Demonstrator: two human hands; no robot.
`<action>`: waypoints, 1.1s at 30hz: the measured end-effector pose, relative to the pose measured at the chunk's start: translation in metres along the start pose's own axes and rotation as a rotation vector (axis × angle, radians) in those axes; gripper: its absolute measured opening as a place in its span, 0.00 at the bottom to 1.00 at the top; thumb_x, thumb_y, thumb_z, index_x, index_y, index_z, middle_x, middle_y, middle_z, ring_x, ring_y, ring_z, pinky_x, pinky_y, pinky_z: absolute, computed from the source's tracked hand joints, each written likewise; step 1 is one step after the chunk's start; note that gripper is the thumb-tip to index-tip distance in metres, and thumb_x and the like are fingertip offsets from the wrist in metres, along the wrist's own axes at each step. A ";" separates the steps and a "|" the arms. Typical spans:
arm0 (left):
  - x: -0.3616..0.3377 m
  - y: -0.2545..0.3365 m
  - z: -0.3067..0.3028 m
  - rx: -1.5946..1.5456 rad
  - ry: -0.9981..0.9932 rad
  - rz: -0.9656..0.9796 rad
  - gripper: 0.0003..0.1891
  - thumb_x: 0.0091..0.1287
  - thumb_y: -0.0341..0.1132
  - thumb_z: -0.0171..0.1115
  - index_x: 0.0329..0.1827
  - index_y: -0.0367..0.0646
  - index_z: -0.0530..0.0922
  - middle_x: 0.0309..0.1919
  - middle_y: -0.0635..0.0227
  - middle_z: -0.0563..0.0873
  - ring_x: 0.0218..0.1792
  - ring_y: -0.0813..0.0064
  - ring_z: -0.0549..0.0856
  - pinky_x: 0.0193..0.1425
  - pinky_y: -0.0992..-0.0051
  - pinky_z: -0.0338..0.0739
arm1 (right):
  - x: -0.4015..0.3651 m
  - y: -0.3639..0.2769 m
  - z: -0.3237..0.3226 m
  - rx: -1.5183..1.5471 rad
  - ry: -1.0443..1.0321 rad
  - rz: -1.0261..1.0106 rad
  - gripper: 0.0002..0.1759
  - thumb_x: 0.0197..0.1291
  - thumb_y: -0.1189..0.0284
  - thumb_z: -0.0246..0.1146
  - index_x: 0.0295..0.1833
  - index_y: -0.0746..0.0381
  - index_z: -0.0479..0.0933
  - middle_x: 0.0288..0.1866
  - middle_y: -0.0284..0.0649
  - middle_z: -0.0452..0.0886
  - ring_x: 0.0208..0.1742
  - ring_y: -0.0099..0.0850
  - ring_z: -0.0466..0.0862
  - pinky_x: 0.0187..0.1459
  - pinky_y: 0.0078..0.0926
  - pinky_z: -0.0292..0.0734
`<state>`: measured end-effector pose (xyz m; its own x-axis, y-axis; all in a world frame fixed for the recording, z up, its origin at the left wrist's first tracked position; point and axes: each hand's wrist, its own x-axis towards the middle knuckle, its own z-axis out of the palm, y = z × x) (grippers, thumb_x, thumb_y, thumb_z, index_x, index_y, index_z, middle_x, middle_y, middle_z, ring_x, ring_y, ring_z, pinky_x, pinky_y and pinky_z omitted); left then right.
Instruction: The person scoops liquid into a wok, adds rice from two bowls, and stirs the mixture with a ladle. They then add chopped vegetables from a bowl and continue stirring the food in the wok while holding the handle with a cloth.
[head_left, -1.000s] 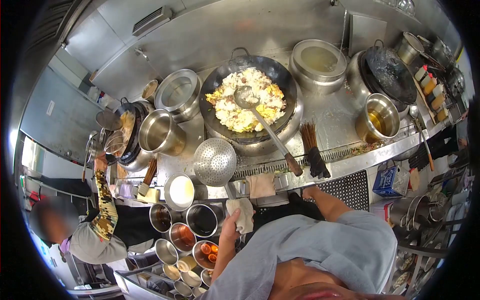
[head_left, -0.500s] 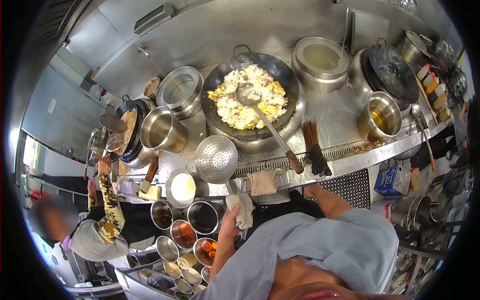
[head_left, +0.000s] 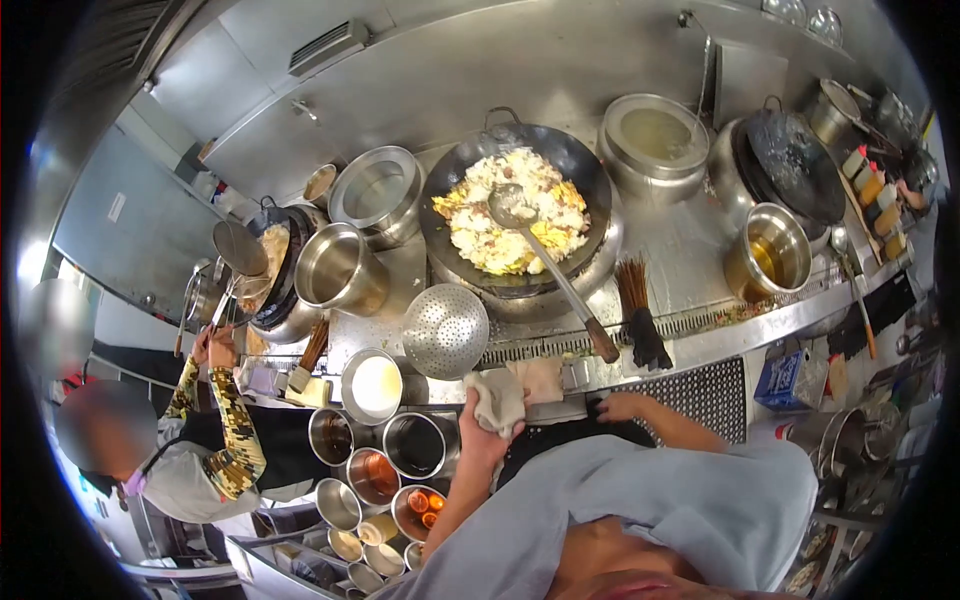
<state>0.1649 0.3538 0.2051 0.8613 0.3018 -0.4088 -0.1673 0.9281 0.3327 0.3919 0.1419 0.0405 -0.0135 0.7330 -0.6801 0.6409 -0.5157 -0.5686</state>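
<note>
My left hand (head_left: 482, 432) is closed around a folded pale cloth (head_left: 499, 400), held at the counter's front edge just below a perforated strainer (head_left: 446, 332). The strainer's handle is hidden behind the cloth. My right hand (head_left: 625, 406) hangs low in front of the counter by my dark apron, its fingers loosely extended with nothing visible in them. Beyond my hands, a large wok (head_left: 592, 225) holds fried rice with egg (head_left: 515, 215). A ladle (head_left: 565, 275) rests in the rice, its wooden handle pointing toward me. A second folded cloth (head_left: 540, 379) lies on the front edge.
A bamboo brush (head_left: 636, 310) lies right of the ladle handle. Metal pots (head_left: 340, 270) and several sauce containers (head_left: 415, 447) stand to the left. An oil pot (head_left: 768, 255) and another wok (head_left: 795, 165) are at right. A co-worker (head_left: 215, 440) works at a left wok.
My left hand has raised the cloth toward the counter edge, over the strainer's handle. My right hand has shifted slightly down. The co-worker's hands have come together, and the view has shifted a little.
</note>
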 end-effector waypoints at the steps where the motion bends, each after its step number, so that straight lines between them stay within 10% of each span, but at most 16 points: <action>1: 0.014 0.009 0.018 0.008 0.097 0.001 0.31 0.69 0.63 0.44 0.67 0.54 0.65 0.53 0.53 0.79 0.43 0.57 0.83 0.36 0.60 0.81 | -0.037 -0.037 -0.021 0.432 0.046 -0.002 0.28 0.53 0.58 0.63 0.58 0.61 0.77 0.44 0.49 0.84 0.52 0.39 0.83 0.55 0.34 0.76; 2: 0.029 0.020 0.036 0.015 0.197 0.000 0.31 0.69 0.64 0.44 0.67 0.54 0.66 0.52 0.54 0.80 0.43 0.58 0.83 0.35 0.60 0.80 | -0.068 -0.069 -0.046 0.866 0.089 -0.004 0.31 0.53 0.57 0.65 0.61 0.62 0.74 0.40 0.50 0.84 0.50 0.39 0.83 0.54 0.33 0.76; 4: 0.071 0.043 0.053 0.119 0.258 0.077 0.32 0.68 0.65 0.45 0.63 0.50 0.69 0.51 0.58 0.80 0.42 0.60 0.83 0.35 0.63 0.80 | -0.094 -0.101 -0.097 0.595 0.608 0.108 0.33 0.55 0.62 0.68 0.66 0.60 0.69 0.45 0.50 0.82 0.57 0.42 0.79 0.57 0.36 0.74; 6: 0.133 0.063 0.048 0.267 0.303 0.086 0.27 0.69 0.62 0.47 0.55 0.49 0.74 0.46 0.63 0.82 0.41 0.64 0.83 0.36 0.65 0.79 | -0.067 -0.120 -0.126 0.421 1.358 -0.564 0.31 0.52 0.65 0.71 0.63 0.57 0.72 0.52 0.49 0.78 0.63 0.42 0.73 0.60 0.39 0.71; 11: 0.206 0.077 0.056 0.404 0.119 0.034 0.11 0.70 0.39 0.49 0.46 0.44 0.76 0.36 0.66 0.83 0.33 0.70 0.83 0.27 0.72 0.79 | -0.055 -0.223 -0.229 -0.144 1.363 -0.846 0.15 0.49 0.70 0.72 0.42 0.60 0.77 0.48 0.46 0.79 0.57 0.39 0.76 0.58 0.35 0.71; 13: 0.216 0.069 0.043 0.331 0.187 0.049 0.10 0.70 0.36 0.48 0.46 0.41 0.74 0.36 0.63 0.83 0.30 0.68 0.84 0.24 0.72 0.79 | -0.075 -0.256 -0.255 0.384 1.072 -0.904 0.11 0.53 0.70 0.71 0.32 0.63 0.76 0.37 0.41 0.82 0.49 0.31 0.80 0.54 0.31 0.73; 17: 0.183 0.040 0.053 0.299 0.254 0.163 0.09 0.71 0.36 0.48 0.46 0.43 0.73 0.36 0.63 0.82 0.34 0.69 0.84 0.27 0.69 0.80 | -0.037 -0.241 -0.340 1.008 1.462 -0.818 0.20 0.63 0.62 0.62 0.25 0.65 0.72 0.16 0.32 0.70 0.21 0.21 0.72 0.28 0.24 0.71; 23: 0.125 0.049 0.093 0.285 0.265 0.093 0.07 0.68 0.35 0.48 0.39 0.43 0.74 0.29 0.64 0.81 0.24 0.69 0.82 0.18 0.72 0.71 | -0.073 -0.277 -0.419 1.134 1.089 -0.729 0.09 0.57 0.74 0.56 0.43 0.65 0.74 0.15 0.32 0.65 0.12 0.25 0.66 0.15 0.28 0.63; 28: 0.109 -0.015 0.020 0.397 0.353 0.184 0.06 0.66 0.31 0.52 0.44 0.43 0.74 0.36 0.62 0.81 0.33 0.68 0.83 0.29 0.66 0.79 | -0.046 -0.282 -0.442 0.809 1.600 -0.830 0.05 0.54 0.77 0.57 0.37 0.66 0.74 0.17 0.35 0.70 0.15 0.25 0.71 0.16 0.27 0.65; 33: 0.063 0.000 0.068 0.314 0.402 0.227 0.17 0.63 0.28 0.54 0.56 0.41 0.71 0.46 0.62 0.80 0.45 0.67 0.82 0.43 0.64 0.82 | -0.123 -0.330 -0.451 0.988 1.432 -0.924 0.07 0.54 0.76 0.59 0.38 0.68 0.74 0.17 0.34 0.67 0.12 0.24 0.65 0.14 0.27 0.61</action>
<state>0.2522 0.3576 0.2374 0.5593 0.6033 -0.5685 -0.1239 0.7389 0.6623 0.5281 0.4221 0.5211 0.8128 0.3752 0.4455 0.2169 0.5149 -0.8294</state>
